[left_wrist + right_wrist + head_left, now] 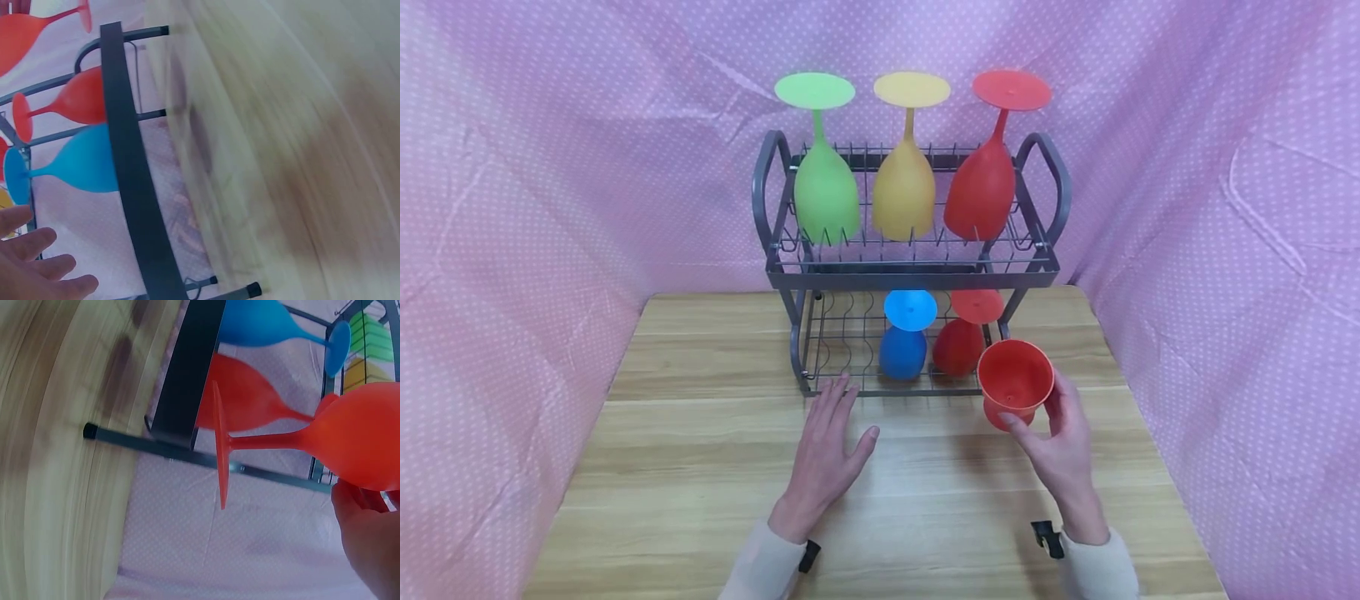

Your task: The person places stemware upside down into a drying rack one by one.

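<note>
My right hand [1063, 446] grips a red plastic wine glass [1017, 371] by its bowl, upright with the mouth facing up, in front of the rack's right end. In the right wrist view, that glass [369, 437] shows its stem and flat foot, and fingers [359, 531] lie against the bowl. Fingers outstretched, my left hand [823, 454] is by the front edge of the dish rack's lower tier [842, 394], holding nothing. On that tier, a blue wine glass [902, 354] and another red wine glass [957, 348] stand upside down.
The two-tier dark metal dish rack [913, 281] stands at the back of the wooden table [700, 467]. Its upper tier bears upside-down green [826, 196], yellow [904, 196] and red [981, 196] wine glasses. Pink dotted cloth [535, 208] hangs around the table.
</note>
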Action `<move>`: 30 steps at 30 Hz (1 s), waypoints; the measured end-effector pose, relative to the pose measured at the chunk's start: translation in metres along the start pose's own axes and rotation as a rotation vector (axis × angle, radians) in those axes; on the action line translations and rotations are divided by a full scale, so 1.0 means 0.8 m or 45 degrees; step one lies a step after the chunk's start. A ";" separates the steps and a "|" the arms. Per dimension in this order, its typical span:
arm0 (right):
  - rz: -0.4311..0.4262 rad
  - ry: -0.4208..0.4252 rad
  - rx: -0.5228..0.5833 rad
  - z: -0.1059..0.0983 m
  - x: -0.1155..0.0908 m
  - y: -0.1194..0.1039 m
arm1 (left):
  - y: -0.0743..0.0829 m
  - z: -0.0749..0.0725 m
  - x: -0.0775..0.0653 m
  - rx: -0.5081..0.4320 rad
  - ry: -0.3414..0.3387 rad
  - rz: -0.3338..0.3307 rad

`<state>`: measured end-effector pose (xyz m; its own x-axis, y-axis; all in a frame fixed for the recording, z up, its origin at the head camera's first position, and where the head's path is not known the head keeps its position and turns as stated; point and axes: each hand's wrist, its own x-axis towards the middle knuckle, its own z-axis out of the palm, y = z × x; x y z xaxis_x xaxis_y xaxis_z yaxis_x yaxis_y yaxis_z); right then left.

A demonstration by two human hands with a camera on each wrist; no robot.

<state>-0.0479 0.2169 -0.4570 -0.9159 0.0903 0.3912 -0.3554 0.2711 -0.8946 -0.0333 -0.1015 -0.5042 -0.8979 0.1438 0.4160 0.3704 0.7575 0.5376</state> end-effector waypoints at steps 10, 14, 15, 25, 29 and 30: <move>-0.143 -0.130 -0.183 0.026 0.001 -0.007 | 0.018 -0.014 0.004 -0.120 0.056 0.014; -0.213 -0.176 -0.308 0.032 0.001 -0.010 | 0.023 -0.018 0.006 -0.152 0.051 -0.016; -0.236 -0.190 -0.335 0.034 0.001 -0.011 | 0.024 -0.019 0.006 -0.159 0.049 -0.025; -0.363 -0.366 -0.433 0.048 0.002 -0.023 | 0.023 -0.022 0.006 -0.254 0.017 -0.112; -0.381 -0.429 -0.458 0.054 0.001 -0.026 | 0.024 -0.024 0.006 -0.338 0.003 -0.150; -0.387 -0.442 -0.472 0.056 0.001 -0.027 | 0.024 -0.024 0.006 -0.364 0.003 -0.161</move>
<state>-0.0494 0.1685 -0.4472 -0.8128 -0.3459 0.4688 -0.5798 0.5580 -0.5937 -0.0258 -0.0987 -0.4776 -0.9407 0.0582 0.3341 0.3080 0.5591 0.7698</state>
